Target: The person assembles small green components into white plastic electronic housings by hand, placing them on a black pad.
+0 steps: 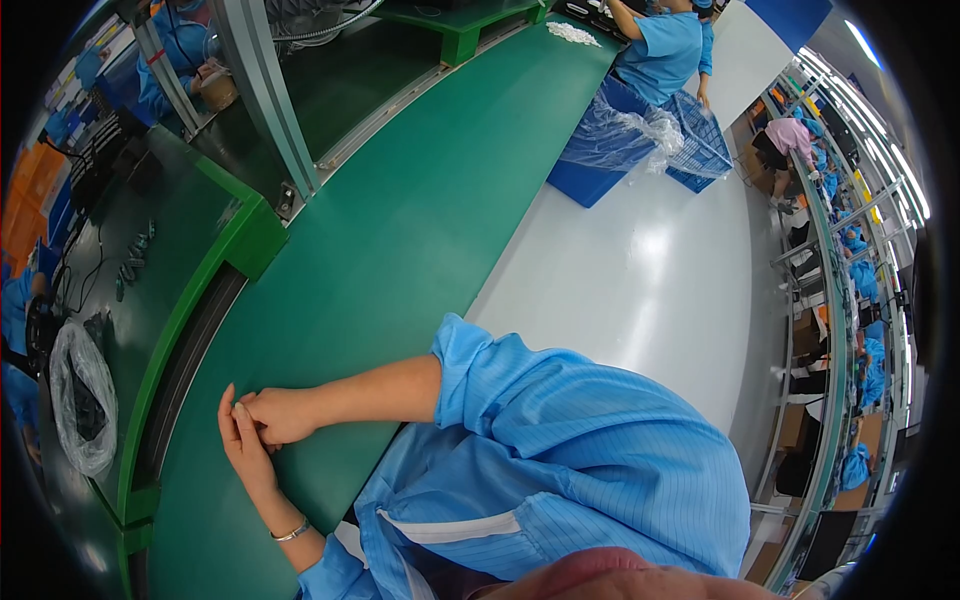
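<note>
Above the green work surface (370, 230), my two hands meet at the lower left. My left hand (246, 452) has its fingers stretched out and pressed against the knuckles of my right hand; a silver bracelet (292, 530) circles its wrist. My right hand (285, 414) is closed, its fingers curled in against the left palm, and no object shows in it. Part of the right fingers is hidden behind the left hand. Both forearms come out of light blue striped sleeves (590, 420), the right one rolled up to the elbow.
On the left, a raised green-edged bench (190, 290) holds a clear plastic bag (84, 400) and several small dark parts (130, 262). A metal post (262, 100) rises beside it. Farther along, small white pieces (573, 34) lie near a co-worker (660, 50) beside blue crates (600, 150).
</note>
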Motion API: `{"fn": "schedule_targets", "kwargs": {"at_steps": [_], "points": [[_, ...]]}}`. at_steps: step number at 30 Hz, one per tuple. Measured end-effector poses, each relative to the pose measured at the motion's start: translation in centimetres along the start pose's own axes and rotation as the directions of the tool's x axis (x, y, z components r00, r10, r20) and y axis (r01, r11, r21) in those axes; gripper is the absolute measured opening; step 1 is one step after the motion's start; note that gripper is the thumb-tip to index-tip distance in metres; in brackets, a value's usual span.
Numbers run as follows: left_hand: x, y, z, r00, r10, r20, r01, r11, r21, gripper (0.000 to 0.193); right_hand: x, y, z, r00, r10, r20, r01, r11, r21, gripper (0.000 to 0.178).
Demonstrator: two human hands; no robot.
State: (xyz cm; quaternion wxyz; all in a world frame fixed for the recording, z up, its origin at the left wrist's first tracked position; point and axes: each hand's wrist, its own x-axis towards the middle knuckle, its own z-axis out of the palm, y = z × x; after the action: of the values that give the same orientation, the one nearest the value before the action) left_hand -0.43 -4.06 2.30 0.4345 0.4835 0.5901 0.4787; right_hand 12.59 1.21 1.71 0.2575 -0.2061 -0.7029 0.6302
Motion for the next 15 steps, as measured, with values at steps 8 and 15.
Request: {"fn": "schedule_targets", "kwargs": {"at_steps": [8,15], "points": [[-0.10,0.31,0.20,1.000,-0.005,-0.006,0.005,1.000,0.008,0.038,0.05,0.29,0.13,1.000,-0.017,-0.010,0.018,1.000,0.012,0.010],[-0.31,0.16,0.09,1.000,-0.005,-0.009,0.005,1.000,0.008,0.038,-0.15,0.00,0.00,0.999,-0.004,0.039,0.005,1.000,-0.018,0.019]]}}
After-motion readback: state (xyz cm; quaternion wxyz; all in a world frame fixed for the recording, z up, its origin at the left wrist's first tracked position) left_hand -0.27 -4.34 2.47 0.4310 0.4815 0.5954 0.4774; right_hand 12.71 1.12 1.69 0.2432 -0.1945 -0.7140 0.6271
